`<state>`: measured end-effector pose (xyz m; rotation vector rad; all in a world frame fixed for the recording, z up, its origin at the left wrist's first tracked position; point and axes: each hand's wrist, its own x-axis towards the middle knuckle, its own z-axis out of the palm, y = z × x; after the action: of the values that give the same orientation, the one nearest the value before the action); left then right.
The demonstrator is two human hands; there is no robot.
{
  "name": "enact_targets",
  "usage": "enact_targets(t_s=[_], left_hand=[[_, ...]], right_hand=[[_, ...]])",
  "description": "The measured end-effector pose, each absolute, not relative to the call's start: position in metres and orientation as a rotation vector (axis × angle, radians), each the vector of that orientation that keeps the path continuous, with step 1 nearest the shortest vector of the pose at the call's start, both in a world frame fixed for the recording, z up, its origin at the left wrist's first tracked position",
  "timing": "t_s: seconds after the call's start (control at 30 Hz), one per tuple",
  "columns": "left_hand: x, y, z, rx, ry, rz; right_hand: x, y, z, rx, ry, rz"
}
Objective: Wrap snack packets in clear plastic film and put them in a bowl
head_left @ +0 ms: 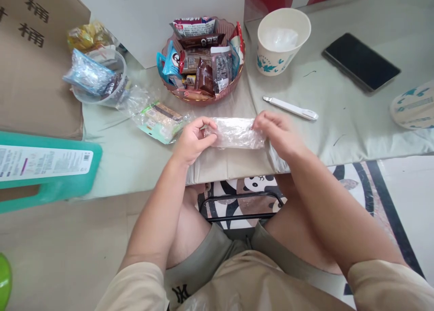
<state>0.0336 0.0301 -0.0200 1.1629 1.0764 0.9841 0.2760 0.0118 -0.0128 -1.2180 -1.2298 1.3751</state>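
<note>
A crinkled clear plastic bag (pixel 236 132) is stretched flat between my two hands, near the table's front edge. My left hand (pixel 196 138) pinches its left end between thumb and fingers. At the other end, my right hand (pixel 280 131) grips the right edge with closed fingertips. Just left of my left hand lies a green-edged clear snack packet (pixel 159 121). Beyond the bag stands a pink scalloped bowl (pixel 200 98) full of wrapped snacks. A white utility knife (pixel 290 108) rests on the cloth behind my right hand.
A paper cup (pixel 280 62) with clear plastic inside stands at the back, with a black phone (pixel 361 61) to its right. Another paper cup (pixel 414 106) is at the right edge. Left are a plastic tub (pixel 117 82) of packets, a cardboard box (pixel 44 80) and a teal container (pixel 91 166).
</note>
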Motion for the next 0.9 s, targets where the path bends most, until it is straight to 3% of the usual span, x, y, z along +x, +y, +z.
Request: enact_targets(t_s=[0.23, 0.4, 0.5, 0.67, 0.9], left_hand=[[0.045, 0.029, -0.043, 1.443, 1.119, 1.254], [0.053, 0.013, -0.043, 1.867, 1.430, 1.485], [0.064, 0.006, -0.041, 2.028, 1.304, 1.393], [0.080, 0.008, -0.041, 1.691, 1.024, 1.122], [0.075, 0.014, -0.020, 1.522, 1.214, 0.954]], right_hand=[[0.268, 0.009, -0.015, -1.216, -1.069, 1.607], [0.267, 0.005, -0.009, -1.354, -1.156, 1.251], [0.262, 0.000, -0.006, -1.282, -1.160, 1.290], [0.254, -0.006, -0.011, -0.963, -1.165, 1.605], [0.261, 0.001, -0.023, -1.324, -1.356, 1.003]])
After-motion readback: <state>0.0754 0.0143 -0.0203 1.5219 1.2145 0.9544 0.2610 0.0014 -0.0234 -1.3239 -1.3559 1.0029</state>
